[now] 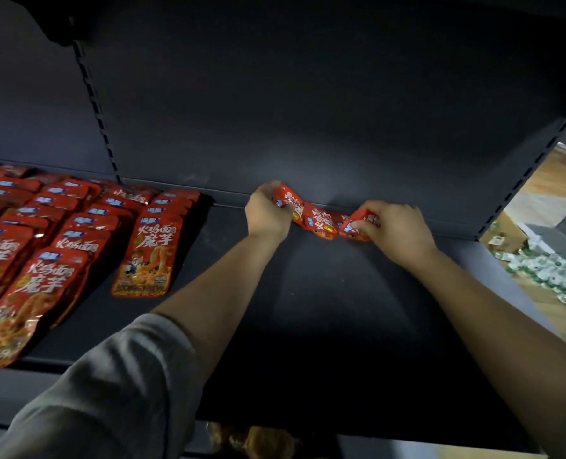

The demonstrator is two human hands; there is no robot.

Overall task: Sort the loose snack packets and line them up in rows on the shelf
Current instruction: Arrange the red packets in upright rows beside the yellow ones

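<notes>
Several rows of red snack packets (59, 240) lie overlapped on the left of the dark shelf (324, 309). Near the back wall, the left hand (268, 213) and the right hand (394, 228) each grip one end of a small bunch of packets (321, 220).

I face a dark metal back panel (308, 111) in dim light. Right of it, past a slotted upright (520, 183), lies a wooden floor (546, 180) strewn with green-and-white litter (546, 270).
</notes>
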